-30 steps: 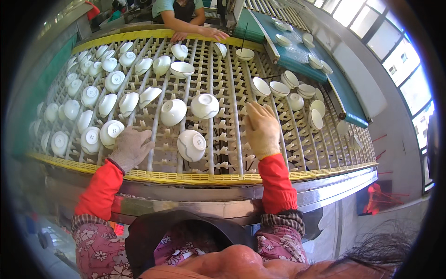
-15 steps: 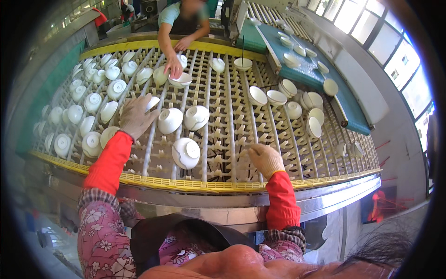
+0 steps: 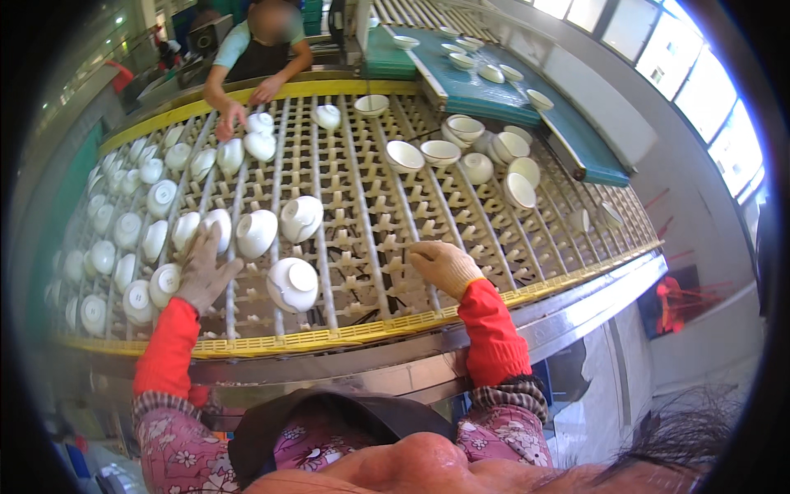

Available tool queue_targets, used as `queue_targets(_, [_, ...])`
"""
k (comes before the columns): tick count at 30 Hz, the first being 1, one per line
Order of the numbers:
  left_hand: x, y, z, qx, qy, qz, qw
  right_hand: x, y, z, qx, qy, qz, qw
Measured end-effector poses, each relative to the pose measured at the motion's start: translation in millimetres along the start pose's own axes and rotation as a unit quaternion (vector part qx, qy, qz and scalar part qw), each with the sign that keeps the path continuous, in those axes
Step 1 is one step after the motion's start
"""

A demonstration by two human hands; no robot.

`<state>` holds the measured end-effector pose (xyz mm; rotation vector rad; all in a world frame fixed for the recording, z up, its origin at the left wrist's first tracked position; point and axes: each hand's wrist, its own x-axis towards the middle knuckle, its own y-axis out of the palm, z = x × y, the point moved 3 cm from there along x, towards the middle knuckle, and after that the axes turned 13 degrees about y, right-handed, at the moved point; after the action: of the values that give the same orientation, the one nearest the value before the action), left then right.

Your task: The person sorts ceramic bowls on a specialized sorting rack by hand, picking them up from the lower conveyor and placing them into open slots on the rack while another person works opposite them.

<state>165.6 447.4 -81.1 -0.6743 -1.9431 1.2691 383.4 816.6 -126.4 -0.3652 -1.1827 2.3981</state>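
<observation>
Lower right of centre: our right hand (image 3: 444, 267), gloved, forearm slanting inward, palm down over the pegged conveyor (image 3: 395, 325); fingers curled, no bowl visible, full closure not tellable. Left of centre: our left hand (image 3: 206, 276), gloved, fingers outstretched, tips at a white bowl (image 3: 217, 226), no grip visible. Left half: bowls upturned or tilted among pegs, presumably against rolling. Upper right of centre: bowls (image 3: 440, 152) mouth-up, clustered. Upper left: co-worker's hand (image 3: 230, 119) near bowls. Upper right: green belt (image 3: 555, 144) bearing bowls.

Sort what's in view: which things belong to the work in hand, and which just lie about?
Part of the work: left hand, right hand, white bowls, pegged conveyor, green belt.
Apparently just around: red object at right, red object at upper left.
</observation>
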Motion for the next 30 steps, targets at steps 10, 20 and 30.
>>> queue_targets(10, [-10,1,-133,-0.113,0.213,0.052,0.969,5,-16,-9,0.025,0.06,0.022,0.998])
queue_targets(20, [13,37,-172,-0.105,0.263,-0.009,0.959,27,-19,-9,-0.012,0.078,0.038,0.996])
queue_targets(30, [18,31,-169,-0.04,0.18,-0.013,0.983,10,-9,16,0.015,-0.012,0.036,0.999])
